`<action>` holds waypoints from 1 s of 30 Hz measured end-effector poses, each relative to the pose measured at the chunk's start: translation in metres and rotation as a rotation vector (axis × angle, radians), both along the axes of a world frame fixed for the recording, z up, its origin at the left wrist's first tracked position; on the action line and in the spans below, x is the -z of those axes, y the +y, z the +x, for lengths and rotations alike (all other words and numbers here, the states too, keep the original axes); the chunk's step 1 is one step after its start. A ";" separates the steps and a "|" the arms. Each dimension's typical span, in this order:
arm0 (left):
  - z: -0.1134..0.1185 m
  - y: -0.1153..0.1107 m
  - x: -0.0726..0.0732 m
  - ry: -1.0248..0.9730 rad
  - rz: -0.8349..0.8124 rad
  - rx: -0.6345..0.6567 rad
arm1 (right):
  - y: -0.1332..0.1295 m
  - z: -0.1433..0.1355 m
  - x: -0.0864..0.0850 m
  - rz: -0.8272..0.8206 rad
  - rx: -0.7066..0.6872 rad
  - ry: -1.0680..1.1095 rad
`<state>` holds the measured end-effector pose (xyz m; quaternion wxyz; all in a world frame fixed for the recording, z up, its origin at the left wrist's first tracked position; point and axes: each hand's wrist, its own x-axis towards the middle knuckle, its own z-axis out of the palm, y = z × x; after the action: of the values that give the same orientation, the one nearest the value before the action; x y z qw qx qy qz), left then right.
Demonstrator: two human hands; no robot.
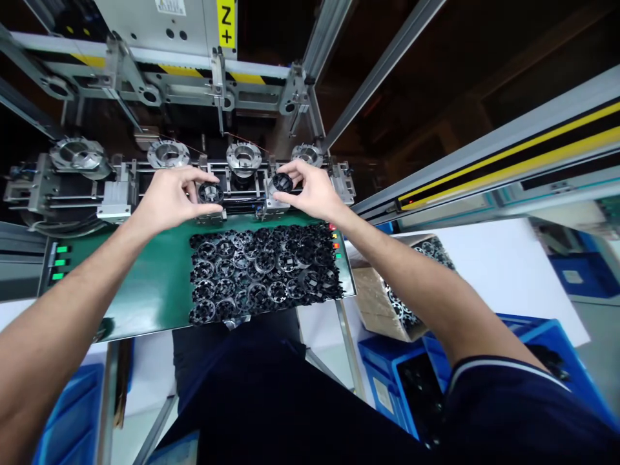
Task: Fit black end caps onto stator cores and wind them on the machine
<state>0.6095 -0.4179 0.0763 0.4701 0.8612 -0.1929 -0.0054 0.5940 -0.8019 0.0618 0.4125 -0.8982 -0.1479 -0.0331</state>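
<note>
My left hand (177, 197) pinches a black ring-shaped part (211, 193) between thumb and fingers, above the front edge of the machine fixture. Opposite it, my right hand (310, 188) grips a second black ring-shaped part (282, 183) by its rim. Both parts are held in the air near the round metal holders. One metal holder (243, 159) stands just behind and between my hands, another metal holder (168, 155) behind the left hand. Below my hands, rows of similar black rings (259, 271) cover the right portion of the green work surface (145, 284).
A steel frame with a yellow Z+ label (226, 24) rises behind the fixture. Lit buttons (61, 263) sit at the left edge. At right, a cardboard box (378, 303) holds more ring parts, with blue bins (387, 381) below. A striped rail (508, 155) runs along the right.
</note>
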 end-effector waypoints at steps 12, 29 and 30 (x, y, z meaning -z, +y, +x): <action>-0.217 -0.011 0.028 0.342 -0.851 -0.479 | -0.088 0.080 -0.027 -0.243 0.224 -0.109; -0.277 0.003 0.016 0.532 -0.980 -0.747 | -0.098 0.154 -0.047 -0.543 -0.133 0.096; -0.275 -0.003 0.014 0.535 -0.982 -0.735 | -0.100 0.154 -0.044 -0.521 -0.132 0.093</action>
<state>0.3342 -0.4207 0.0618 0.8104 0.5260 0.2563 0.0301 0.7479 -0.9019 0.1055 0.1753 -0.9631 -0.1904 0.0745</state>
